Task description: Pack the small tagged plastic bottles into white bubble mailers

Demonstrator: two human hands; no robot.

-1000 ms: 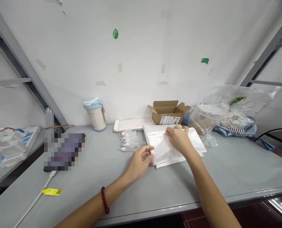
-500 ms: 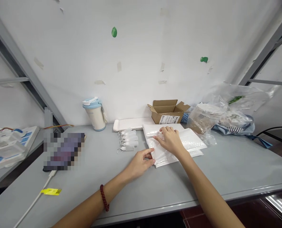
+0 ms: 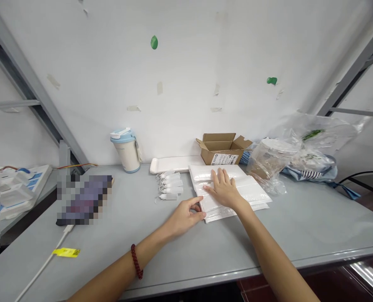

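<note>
A stack of white bubble-wrap bags [image 3: 252,191] lies on the grey table [image 3: 299,226], right of centre. My right hand [image 3: 224,189] rests flat on top of the stack, fingers stretched out. At the stack's near left corner my left hand [image 3: 186,216] pinches the edge of a bag between thumb and fingers. A red bead bracelet [image 3: 136,261] is on my left wrist. Several small white tagged items [image 3: 170,184] lie in a row just left of the stack.
A blue-lidded cup [image 3: 126,150] stands at the back, with a white tray [image 3: 174,163] and an open cardboard box [image 3: 222,149] beside it. Clear plastic bags [image 3: 296,151] pile up at the right. A white cable with a yellow tag [image 3: 65,252] runs at the left.
My right hand held a bubble-wrap bag raised above the stack; it has laid the bag down and now lies flat on it. My left hand stays at the corner.
</note>
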